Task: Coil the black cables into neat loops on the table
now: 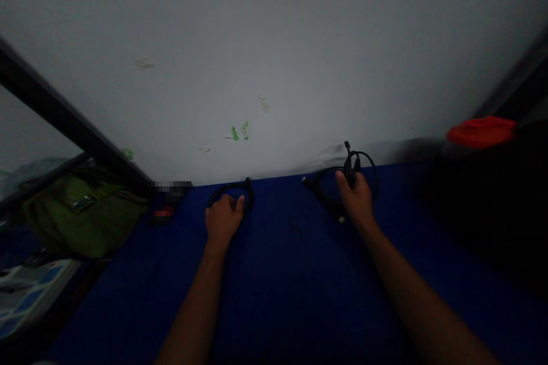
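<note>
My left hand (223, 218) is closed over the near side of a coiled black cable (251, 194), which lies on the blue surface (274, 285) close to the wall. Farther right, my right hand (356, 197) grips a bundled black cable (373, 166) between thumb and fingers, part of it raised in front of the wall. Below and left of that hand, more black cable (326, 201) with light-tipped plugs rests on the blue surface; whether it belongs to the same bundle I cannot tell. A thin dark wire piece (295, 225) lies between my hands.
A pale wall (282, 57) with peeled patches rises behind. Dark frame posts (64, 108) stand at the sides. On the left are a green bag (85, 211), a blurred-out small box (169, 199) and a white compartment tray (64, 274). An orange item (482, 132) tops a dark mass at right.
</note>
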The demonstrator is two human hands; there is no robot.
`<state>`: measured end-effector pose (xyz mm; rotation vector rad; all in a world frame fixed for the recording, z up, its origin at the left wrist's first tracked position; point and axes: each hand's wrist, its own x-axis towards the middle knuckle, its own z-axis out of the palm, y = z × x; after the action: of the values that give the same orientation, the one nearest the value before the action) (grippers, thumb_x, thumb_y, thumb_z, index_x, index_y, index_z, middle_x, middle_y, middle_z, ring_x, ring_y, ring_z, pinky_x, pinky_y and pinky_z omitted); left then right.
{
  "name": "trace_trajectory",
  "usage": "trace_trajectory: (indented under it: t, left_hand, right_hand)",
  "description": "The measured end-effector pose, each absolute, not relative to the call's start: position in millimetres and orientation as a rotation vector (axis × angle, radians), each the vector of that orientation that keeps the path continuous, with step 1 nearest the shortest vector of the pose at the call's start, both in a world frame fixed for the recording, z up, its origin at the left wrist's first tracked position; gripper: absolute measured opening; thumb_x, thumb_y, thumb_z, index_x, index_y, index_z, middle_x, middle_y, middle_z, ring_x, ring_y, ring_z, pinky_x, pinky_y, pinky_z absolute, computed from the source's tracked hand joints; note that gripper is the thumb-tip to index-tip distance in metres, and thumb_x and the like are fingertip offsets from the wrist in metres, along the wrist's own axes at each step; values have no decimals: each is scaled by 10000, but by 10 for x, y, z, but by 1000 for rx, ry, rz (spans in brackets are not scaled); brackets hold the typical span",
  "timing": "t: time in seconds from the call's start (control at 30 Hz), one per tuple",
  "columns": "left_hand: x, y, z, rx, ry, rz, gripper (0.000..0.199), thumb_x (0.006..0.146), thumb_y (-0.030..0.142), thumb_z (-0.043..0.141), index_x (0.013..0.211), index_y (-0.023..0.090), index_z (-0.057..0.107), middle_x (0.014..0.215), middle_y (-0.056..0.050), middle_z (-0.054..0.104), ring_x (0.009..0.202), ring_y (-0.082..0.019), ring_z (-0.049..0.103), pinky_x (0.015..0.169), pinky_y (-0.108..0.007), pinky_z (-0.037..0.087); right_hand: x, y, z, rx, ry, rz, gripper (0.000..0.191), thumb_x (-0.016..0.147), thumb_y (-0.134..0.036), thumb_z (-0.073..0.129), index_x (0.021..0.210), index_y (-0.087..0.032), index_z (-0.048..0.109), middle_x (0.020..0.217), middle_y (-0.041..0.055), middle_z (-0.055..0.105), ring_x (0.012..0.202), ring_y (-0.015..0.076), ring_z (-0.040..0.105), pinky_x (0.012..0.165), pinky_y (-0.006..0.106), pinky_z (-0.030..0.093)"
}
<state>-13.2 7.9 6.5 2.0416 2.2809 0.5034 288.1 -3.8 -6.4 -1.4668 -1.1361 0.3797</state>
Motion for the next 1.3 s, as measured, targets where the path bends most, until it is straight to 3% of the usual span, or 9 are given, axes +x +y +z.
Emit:
trace_trajectory:
  t: [0.23, 0.47, 0.57, 0.67, 0.77, 0.87, 0.93, 1.1, 1.3]
  left_hand:
    - [194, -91, 38, 1917, 1599, 1099, 330, 805, 491, 445, 796, 176, 542, 792, -67, 623, 760, -193, 577, 734, -306, 418]
    - [458, -277, 146, 1019, 803, 1288, 542, 635, 597, 602, 941, 153, 547, 839, -66, 631, 718, -169, 581, 639, -285, 440]
    - [434, -266, 211, 749, 799, 1268, 306, 677, 437, 648, 714, 157, 531, 553, 41, 498, 483, -75, 473, 543, -238, 416]
    - [396, -244, 228, 719, 819, 1150, 393, 691, 291, 661, 493, 175, 341, 397, 102, 243, 349, -28, 260, 449, -207, 358]
    - [363, -228, 232, 715, 862, 1042, 439, 706, 268, 626, 460, 190, 271, 368, 109, 176, 324, -26, 190, 431, -211, 355]
    - [333, -211, 231, 686, 928, 973, 433, 682, 244, 586, 429, 196, 239, 345, 102, 187, 308, -28, 216, 447, -221, 384]
    - [323, -200, 210, 672, 951, 960, 367, 639, 209, 572, 421, 192, 277, 341, 94, 237, 314, -38, 284, 459, -228, 399]
    - [330, -183, 118, 888, 1075, 1050, 73, 592, 178, 575, 566, 145, 515, 491, 18, 548, 503, -115, 547, 517, -236, 428]
    - [342, -152, 65, 926, 1083, 1150, 467, 561, 154, 594, 1023, 153, 522, 962, -76, 636, 714, -157, 607, 623, -276, 472]
  right_hand:
    - [2719, -172, 15, -1705, -1538, -70, 380, 875, -445, 359, 901, -139, 585, 668, 96, 622, 596, 216, 564, 548, 278, 341]
    - [2171, -457, -8, -1030, -2276, -190, 225, 866, -167, 414, 952, -208, 618, 594, 39, 598, 573, 149, 486, 541, 275, 290]
    - [2045, -501, -26, -888, -2383, -208, 214, 862, -161, 421, 929, -207, 620, 579, 29, 586, 573, 154, 465, 535, 280, 298]
    - [2049, -475, -50, -903, -2393, -243, 219, 859, -133, 419, 876, -192, 630, 619, 48, 613, 638, 169, 507, 625, 298, 358]
    - [2133, -423, -62, -958, -2288, -191, 216, 859, -125, 434, 893, -216, 626, 884, 74, 672, 899, 201, 556, 845, 361, 352]
    - [2230, -382, -43, -1049, -2126, -108, 140, 860, -211, 490, 829, -248, 621, 1139, 42, 616, 1127, 221, 482, 961, 421, 273]
    - [2275, -373, -25, -1034, -2101, -9, 145, 843, -249, 524, 727, -235, 609, 1144, 37, 618, 1147, 230, 477, 960, 429, 278]
    - [2274, -401, -56, -982, -2121, 100, 250, 846, -231, 479, 611, -230, 565, 767, 49, 675, 1057, 229, 538, 874, 417, 348]
    - [2223, -389, -112, -950, -2101, 61, 314, 850, -210, 432, 538, -211, 469, 585, 23, 543, 634, 159, 517, 725, 357, 363]
